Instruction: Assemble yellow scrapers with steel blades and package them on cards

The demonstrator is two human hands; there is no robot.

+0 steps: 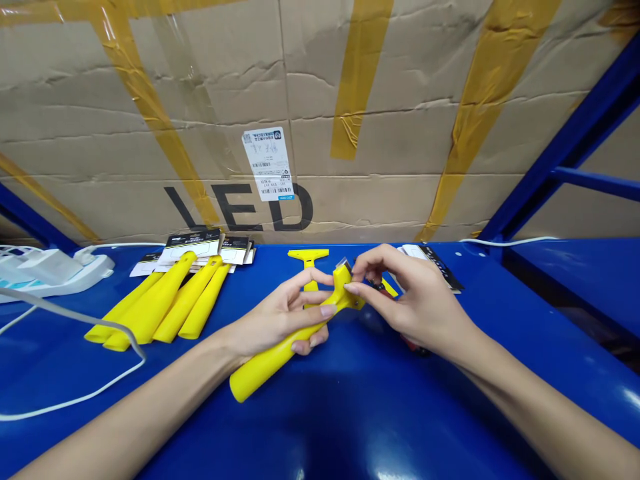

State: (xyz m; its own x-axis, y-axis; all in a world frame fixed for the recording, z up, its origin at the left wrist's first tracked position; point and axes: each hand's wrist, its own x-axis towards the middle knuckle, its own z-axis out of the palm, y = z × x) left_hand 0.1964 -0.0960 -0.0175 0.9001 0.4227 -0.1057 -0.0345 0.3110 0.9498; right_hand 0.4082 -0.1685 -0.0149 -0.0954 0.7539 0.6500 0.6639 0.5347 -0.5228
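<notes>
A yellow scraper [275,360] lies tilted across my left hand [285,317], whose thumb and fingers close round its neck. Its head points up and to the right, with a clear or shiny blade piece [342,263] at the edge. My right hand [405,287] pinches at the side of that head, thumb tip against the yellow plastic; anything small between the fingertips is hidden. Partly covered by the right hand, a red and black tool [413,345] lies on the blue surface. Behind the left fingers is another yellow scraper [309,255] with a T-shaped head.
Several yellow handles [150,303] lie at the left, near a stack of printed cards [193,245]. A white power strip [90,270] and a looping cable [143,357] occupy the far left. More cards [445,270] lie behind my right hand. A large taped carton [400,167] stands along the back.
</notes>
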